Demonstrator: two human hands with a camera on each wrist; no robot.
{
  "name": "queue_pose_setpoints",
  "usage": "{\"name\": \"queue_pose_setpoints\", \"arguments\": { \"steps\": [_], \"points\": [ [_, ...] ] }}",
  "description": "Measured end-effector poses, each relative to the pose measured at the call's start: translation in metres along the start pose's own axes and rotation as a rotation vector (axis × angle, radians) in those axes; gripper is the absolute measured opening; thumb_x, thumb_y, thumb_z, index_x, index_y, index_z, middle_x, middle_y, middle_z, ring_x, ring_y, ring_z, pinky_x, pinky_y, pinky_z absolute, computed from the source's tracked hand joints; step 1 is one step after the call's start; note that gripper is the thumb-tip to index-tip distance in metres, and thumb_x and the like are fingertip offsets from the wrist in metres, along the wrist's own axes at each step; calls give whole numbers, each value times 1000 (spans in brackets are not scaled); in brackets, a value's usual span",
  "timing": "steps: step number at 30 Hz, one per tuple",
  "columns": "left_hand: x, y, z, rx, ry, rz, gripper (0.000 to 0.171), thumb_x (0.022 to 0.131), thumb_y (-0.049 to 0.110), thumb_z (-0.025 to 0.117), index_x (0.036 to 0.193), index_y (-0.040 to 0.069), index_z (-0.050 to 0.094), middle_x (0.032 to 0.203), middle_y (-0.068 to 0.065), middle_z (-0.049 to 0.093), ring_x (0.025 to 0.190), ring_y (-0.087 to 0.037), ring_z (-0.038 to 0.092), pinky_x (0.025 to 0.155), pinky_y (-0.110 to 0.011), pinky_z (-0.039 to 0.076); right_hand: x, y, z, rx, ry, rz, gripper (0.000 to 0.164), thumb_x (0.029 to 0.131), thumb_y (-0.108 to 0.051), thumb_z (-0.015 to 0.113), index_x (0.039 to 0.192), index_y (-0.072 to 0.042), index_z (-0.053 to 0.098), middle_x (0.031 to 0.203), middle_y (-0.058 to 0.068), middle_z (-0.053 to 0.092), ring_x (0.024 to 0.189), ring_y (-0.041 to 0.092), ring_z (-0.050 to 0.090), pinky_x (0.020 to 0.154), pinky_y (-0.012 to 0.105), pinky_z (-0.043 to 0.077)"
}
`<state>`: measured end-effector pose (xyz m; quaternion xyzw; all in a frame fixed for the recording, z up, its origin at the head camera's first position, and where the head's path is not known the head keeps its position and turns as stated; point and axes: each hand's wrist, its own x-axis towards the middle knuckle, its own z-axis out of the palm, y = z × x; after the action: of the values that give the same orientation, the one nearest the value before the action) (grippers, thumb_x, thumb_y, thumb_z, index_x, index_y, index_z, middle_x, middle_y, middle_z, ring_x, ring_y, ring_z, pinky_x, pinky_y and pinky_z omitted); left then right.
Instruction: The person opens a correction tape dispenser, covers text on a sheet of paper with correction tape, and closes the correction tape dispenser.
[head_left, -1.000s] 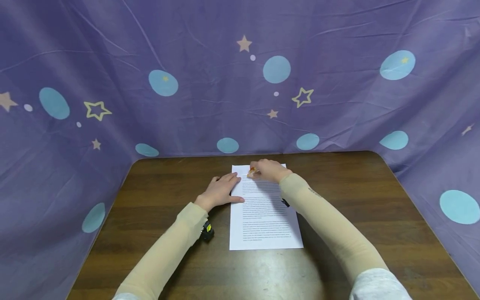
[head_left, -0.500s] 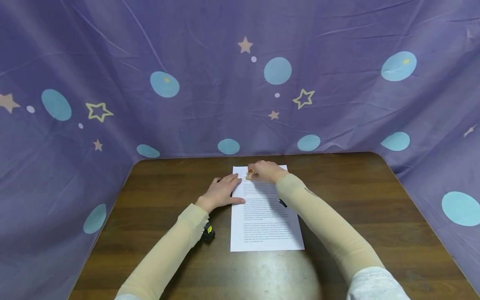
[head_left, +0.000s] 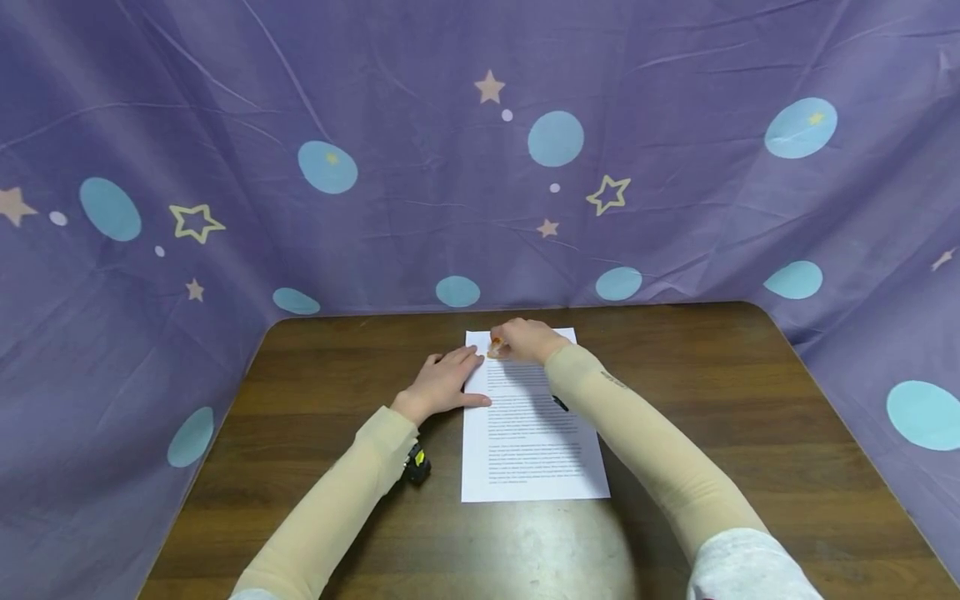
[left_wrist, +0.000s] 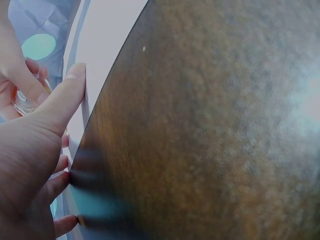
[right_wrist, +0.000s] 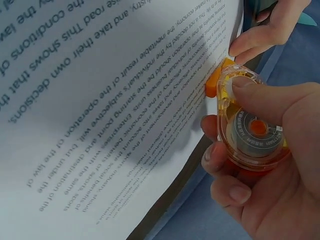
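Note:
A sheet of white paper [head_left: 525, 467] covered in printed text lies on the wooden table. My left hand [head_left: 441, 385] rests on its left edge, fingers straight and spread, thumb [left_wrist: 67, 97] over the margin. Near the top of the sheet, my right hand [head_left: 527, 340] holds a correction tape [right_wrist: 252, 131] with a clear casing and an orange tip. In the right wrist view the thumb [right_wrist: 265, 97] presses on the casing from one side and curled fingers [right_wrist: 225, 175] support the other. The orange tip [right_wrist: 214, 82] is right at the upper text lines, close to the left hand's fingertips.
The brown wooden table [head_left: 315, 367] extends around the paper on all sides. A purple curtain [head_left: 420, 225] with stars and blue dots stands behind it and at both sides. A small black wrist camera [head_left: 417, 463] hangs under the left forearm.
My right hand has slid a little left along the upper text lines with the correction tape, nearing the left fingertips. The left hand and the paper stay in place.

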<state>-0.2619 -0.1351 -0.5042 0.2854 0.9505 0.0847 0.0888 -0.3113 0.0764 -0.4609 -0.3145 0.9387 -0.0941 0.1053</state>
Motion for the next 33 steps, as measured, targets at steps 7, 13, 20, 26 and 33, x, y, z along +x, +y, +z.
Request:
{"name": "queue_pose_setpoints", "arguments": {
  "steps": [7, 13, 20, 26, 33],
  "points": [
    [2, 0, 1, 0, 8, 7, 90, 91, 62, 71, 157, 8, 45, 167, -16, 35, 154, -32, 33, 115, -65, 31, 2, -4, -2, -44, -20, 37, 21, 102, -18, 70, 121, -12, 73, 118, 4, 74, 108, 26, 71, 90, 44, 57],
    [2, -1, 2, 13, 3, 0, 90, 91, 63, 71, 158, 8, 45, 167, -16, 34, 154, -31, 32, 115, -65, 31, 0, -3, -6, -59, -52, 65, 24, 103, -26, 69, 122, -12, 73, 118, 4, 75, 106, 24, 72, 90, 42, 58],
    [1, -1, 2, -3, -7, -8, 90, 91, 63, 71, 158, 8, 45, 167, -16, 34, 154, -32, 32, 115, -64, 30, -4, 2, -4, -35, -34, 66, 17, 102, -25, 70, 114, -13, 74, 111, 3, 76, 102, 23, 72, 88, 44, 58],
    [3, 0, 2, 1, -13, -8, 90, 92, 64, 70, 158, 9, 44, 168, -15, 33, 154, -32, 32, 116, -63, 30, -8, 7, -4, -30, -39, 81, 15, 102, -26, 70, 111, -14, 73, 108, 2, 75, 98, 22, 71, 84, 43, 58],
    [2, -1, 1, 3, -21, -16, 90, 92, 64, 69, 159, 10, 44, 168, -15, 33, 154, -32, 32, 116, -63, 30, -17, 13, -9, 8, -49, 89, 19, 102, -28, 70, 113, -13, 74, 110, 2, 75, 101, 23, 71, 86, 44, 58]
  ]
}}
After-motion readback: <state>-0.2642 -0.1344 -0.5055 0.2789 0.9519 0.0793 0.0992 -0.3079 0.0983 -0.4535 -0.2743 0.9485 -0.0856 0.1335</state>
